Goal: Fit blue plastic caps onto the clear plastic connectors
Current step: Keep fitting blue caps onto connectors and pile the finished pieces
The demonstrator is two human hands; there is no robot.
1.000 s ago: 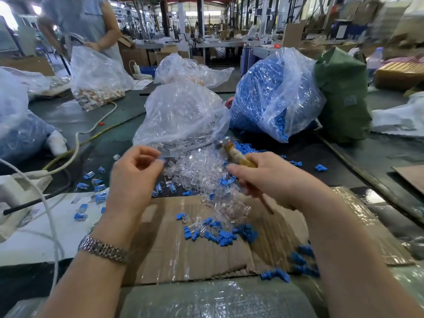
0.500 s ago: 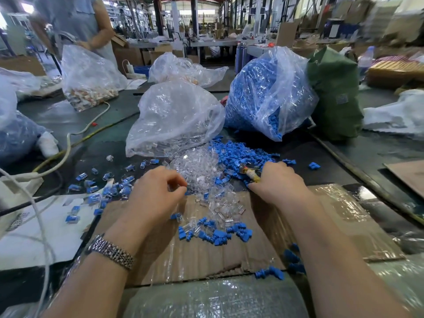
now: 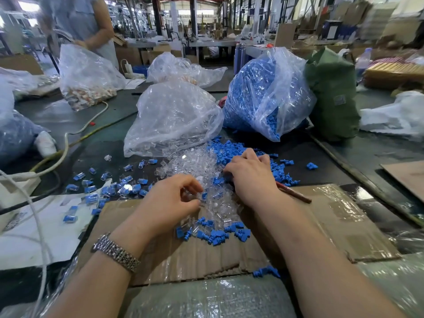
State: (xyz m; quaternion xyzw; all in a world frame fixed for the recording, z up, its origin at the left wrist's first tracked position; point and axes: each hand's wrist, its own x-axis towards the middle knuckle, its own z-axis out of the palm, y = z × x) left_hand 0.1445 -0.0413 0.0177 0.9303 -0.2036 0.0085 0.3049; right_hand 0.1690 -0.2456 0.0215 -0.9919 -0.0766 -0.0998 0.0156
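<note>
Palm-down, left hand pinching a clear connector, axis unreadable; right hand curled over blue caps, gripping a stick angled rightward.

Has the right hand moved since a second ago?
Yes. The right hand has dropped from mid-air onto the loose blue caps in front of the blue-cap bag.

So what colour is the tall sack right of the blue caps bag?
Green sack, head view.

Wearer: two bare forearms, no sleeves in view.
Left wrist carries a silver metal link-bracelet watch; right hand and wrist wear nothing.
</note>
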